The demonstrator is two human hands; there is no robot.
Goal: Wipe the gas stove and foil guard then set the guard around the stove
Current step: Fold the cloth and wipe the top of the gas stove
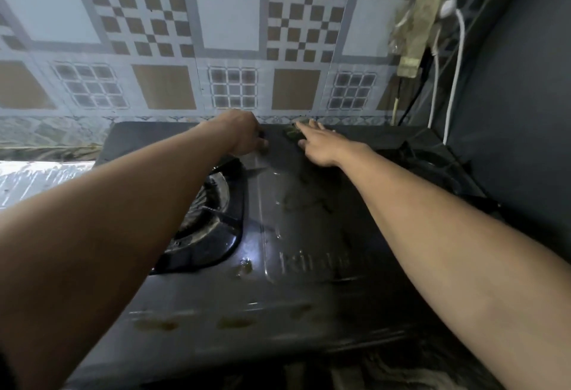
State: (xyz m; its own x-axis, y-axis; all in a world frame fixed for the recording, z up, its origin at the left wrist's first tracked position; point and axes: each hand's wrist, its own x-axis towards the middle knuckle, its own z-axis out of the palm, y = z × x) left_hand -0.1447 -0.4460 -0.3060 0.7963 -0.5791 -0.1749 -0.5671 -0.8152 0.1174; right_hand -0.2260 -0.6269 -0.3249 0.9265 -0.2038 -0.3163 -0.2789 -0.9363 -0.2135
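At the far left, a crinkled silvery sheet (pixel 37 179) lies beside the stove; it looks like foil and may be the foil guard, though I cannot be sure. If so, it is probably light, thin and easily creased, so it is best lifted by 2 edges rather than pinched in the middle.

The left hand (pixel 244 136) reaches to the back edge of the gas stove (pixel 309 235), fingers curled downward; whether it grips anything there I cannot tell. Below its forearm sits the left burner (pixel 210 213), a black ridged pan support around a dull metal ring.

The stove top is dark, smooth and glossy, with pale glare, embossed lettering and brownish greasy spots along the front. It looks stiff and heavy, likely slippery where oily, so steadying it at the rim seems wise.

The right hand (pixel 318 142) lies flat with fingers spread, pressing a small greenish scrap (pixel 293 133), perhaps a cloth or scrubber, near the back edge.

Behind stands a patterned tiled wall (pixel 228 19); white cables (pixel 454 74) hang at right.
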